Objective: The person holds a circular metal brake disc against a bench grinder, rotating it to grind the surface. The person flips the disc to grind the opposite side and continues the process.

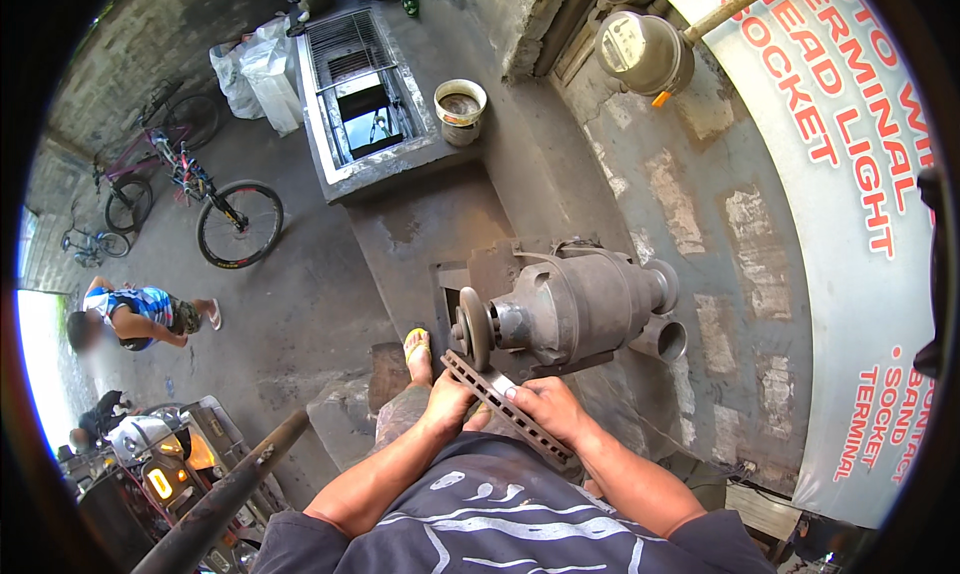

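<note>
A vented brake disc (500,400), seen edge-on with a row of slots along its rim, is tilted in front of my body. My left hand (448,406) grips it on the left side, fingers wrapped around it. On the other side my right hand (550,410) is closed on it, thumb lying along the flat face. The disc's upper end lies against or very close to the lower edge of a grinding wheel (473,326); whether they touch I cannot tell. A large dusty electric motor (580,304) carries the wheel on its shaft.
Beyond the motor stands a concrete basin (335,174) with a metal grate, beside a white bucket (460,112). A metal pole (240,484) slants at lower left near a motorcycle (165,464). Bicycles (240,224) and another person (145,312) are at left; a printed banner (800,234) hangs at right.
</note>
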The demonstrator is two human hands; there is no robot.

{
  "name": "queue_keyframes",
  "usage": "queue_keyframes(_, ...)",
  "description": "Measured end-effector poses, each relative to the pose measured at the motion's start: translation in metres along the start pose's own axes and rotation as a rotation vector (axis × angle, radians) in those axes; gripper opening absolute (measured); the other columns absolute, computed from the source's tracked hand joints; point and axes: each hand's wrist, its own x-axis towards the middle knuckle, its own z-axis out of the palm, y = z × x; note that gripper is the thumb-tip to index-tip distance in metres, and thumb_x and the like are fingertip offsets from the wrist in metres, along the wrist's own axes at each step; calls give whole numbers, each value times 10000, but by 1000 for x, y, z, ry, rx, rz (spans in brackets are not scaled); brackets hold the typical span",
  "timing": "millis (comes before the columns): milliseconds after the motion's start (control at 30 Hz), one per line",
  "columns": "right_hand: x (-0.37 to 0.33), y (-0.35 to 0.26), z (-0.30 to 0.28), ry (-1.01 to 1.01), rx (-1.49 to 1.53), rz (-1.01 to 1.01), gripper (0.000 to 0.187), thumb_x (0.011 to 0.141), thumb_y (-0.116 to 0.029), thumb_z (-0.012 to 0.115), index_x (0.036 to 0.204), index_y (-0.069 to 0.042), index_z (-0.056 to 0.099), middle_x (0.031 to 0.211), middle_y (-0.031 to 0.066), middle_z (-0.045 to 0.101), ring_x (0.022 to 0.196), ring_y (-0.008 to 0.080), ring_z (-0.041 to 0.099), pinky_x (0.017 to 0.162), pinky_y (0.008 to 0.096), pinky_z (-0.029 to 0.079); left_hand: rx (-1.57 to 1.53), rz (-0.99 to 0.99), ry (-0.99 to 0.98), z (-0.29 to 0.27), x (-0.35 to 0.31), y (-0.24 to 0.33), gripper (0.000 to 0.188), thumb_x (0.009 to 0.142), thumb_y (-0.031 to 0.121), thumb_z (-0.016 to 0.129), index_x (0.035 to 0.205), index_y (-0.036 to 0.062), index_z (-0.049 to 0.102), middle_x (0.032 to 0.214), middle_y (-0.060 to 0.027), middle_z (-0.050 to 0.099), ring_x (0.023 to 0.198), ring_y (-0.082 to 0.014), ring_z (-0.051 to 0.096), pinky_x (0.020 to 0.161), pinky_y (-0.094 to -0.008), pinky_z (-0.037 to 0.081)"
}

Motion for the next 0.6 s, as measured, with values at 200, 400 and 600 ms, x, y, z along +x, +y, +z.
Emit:
queue_keyframes(200,11,-20,3,-25,-71,83,549,970,-453,665,866,80,740,766,158,765,685,175,725,651,326,567,-135,-143,-53,-12,8,-23,318,912,112,699,1195,-19,631,1055,-103,694,934,-194,676,804,-331,557)
queue_keyframes(400,9,-8,5,-17,-128,84,548,960,-467,680,853,66,750,742,144,751,681,173,708,657,341,560,-202,-64,-49,-7,-2,-9,324,911,138,717,1180,-20,629,1050,-89,692,952,-190,676,832,-328,554)
queue_keyframes(600,4,7,-1,23,-60,-11,508,928,-438,706,903,68,742,712,142,719,671,159,657,651,359,532,54,51,31,-2,5,-8,332,918,216,688,1162,-1,623,1068,-108,700,964,-202,679,834,-343,553)
